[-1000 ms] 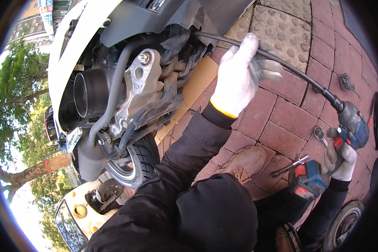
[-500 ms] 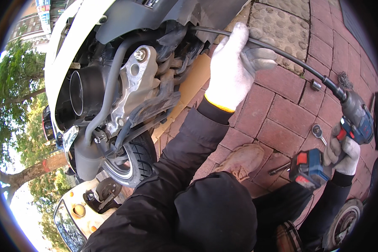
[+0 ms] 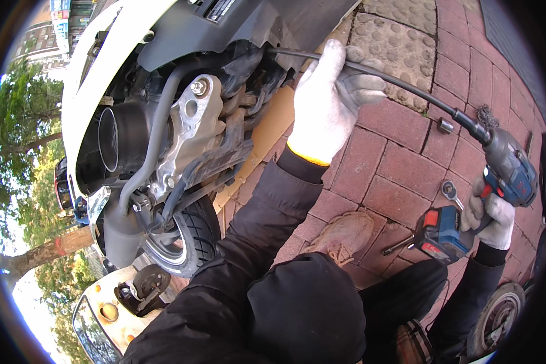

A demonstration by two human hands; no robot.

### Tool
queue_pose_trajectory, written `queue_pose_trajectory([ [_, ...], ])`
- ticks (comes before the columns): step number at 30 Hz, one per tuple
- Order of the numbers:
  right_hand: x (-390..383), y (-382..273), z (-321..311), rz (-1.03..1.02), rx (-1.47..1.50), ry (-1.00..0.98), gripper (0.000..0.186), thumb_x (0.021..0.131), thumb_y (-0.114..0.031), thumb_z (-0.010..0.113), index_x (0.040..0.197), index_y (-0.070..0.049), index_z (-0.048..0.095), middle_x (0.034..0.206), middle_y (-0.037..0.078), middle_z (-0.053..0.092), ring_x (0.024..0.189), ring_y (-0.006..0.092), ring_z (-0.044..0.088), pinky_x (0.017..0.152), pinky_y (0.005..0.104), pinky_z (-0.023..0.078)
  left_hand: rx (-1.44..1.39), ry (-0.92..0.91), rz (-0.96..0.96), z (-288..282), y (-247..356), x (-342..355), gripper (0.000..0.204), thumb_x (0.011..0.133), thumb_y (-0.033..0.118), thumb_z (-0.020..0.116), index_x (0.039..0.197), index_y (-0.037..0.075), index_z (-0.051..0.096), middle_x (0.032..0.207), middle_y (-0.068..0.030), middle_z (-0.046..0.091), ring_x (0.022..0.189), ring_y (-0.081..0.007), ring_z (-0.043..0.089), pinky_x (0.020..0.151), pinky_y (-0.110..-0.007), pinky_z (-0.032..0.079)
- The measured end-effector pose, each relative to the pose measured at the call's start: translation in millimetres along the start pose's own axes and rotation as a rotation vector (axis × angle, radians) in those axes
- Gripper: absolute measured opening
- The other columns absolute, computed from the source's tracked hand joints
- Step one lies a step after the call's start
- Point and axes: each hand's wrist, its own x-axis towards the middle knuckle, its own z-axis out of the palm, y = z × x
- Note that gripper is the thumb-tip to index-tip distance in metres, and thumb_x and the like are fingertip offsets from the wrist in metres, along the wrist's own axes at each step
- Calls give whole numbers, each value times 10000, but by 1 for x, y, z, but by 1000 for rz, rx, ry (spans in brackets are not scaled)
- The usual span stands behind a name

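My right hand (image 3: 493,223), in a pale glove, grips the handle of a blue and black cordless impact wrench (image 3: 511,167). A long dark extension bar (image 3: 415,91) runs from the wrench's nose toward the scooter's underside. My left hand (image 3: 326,103), in a white glove with a yellow cuff edge, holds that bar near its far end, thumb on the near side and fingers curled beneath. The bar's tip goes in among the dark frame parts (image 3: 255,67) of the scooter, where it is hidden.
A silver bracket (image 3: 188,127), an exhaust can (image 3: 124,233) and a tyre (image 3: 200,233) are at left. Cardboard (image 3: 270,130) lies under the scooter. A loose socket (image 3: 445,125), a ratchet (image 3: 450,190) and a dark metal tool (image 3: 397,245) rest on the red bricks.
The whole view has shifted slightly, so most things sit a little further left. Both hands keep their hold on the bar and the impact wrench.
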Motion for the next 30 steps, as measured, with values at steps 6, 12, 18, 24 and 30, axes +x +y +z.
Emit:
queue_pose_trajectory([
  [6,7,-2,-1,55,-3,-86,523,890,-299,842,1202,6,554,689,47,505,509,200,561,510,380,557,-23,-22,-6,1,1,1,355,1155,370,530,1079,55,675,1066,-223,767,847,-277,793,718,-386,668],
  [12,7,0,-1,-13,-21,-33,507,900,-281,834,1210,6,555,700,43,525,509,195,567,514,398,568,-33,-28,0,0,1,2,357,1156,365,529,1069,50,674,1062,-238,765,838,-291,798,710,-384,680],
  [18,8,0,-5,43,19,8,497,915,-276,824,1224,8,559,727,53,568,525,206,602,536,413,591,-47,-26,-3,0,0,2,362,1154,363,533,1070,41,677,1063,-249,762,839,-295,799,711,-386,681],
  [24,10,-3,-7,9,-40,-73,583,898,-295,849,1278,26,545,761,54,573,555,196,605,539,403,583,-50,-48,1,-2,-1,2,368,1157,361,526,1070,37,678,1079,-258,761,851,-296,802,724,-388,683],
  [30,14,-3,-9,-11,-160,-113,724,876,-323,871,1385,48,513,743,49,559,562,196,601,560,366,571,-31,-90,-17,-3,3,2,377,1159,366,520,1083,32,678,1097,-257,758,874,-296,802,742,-384,678],
])
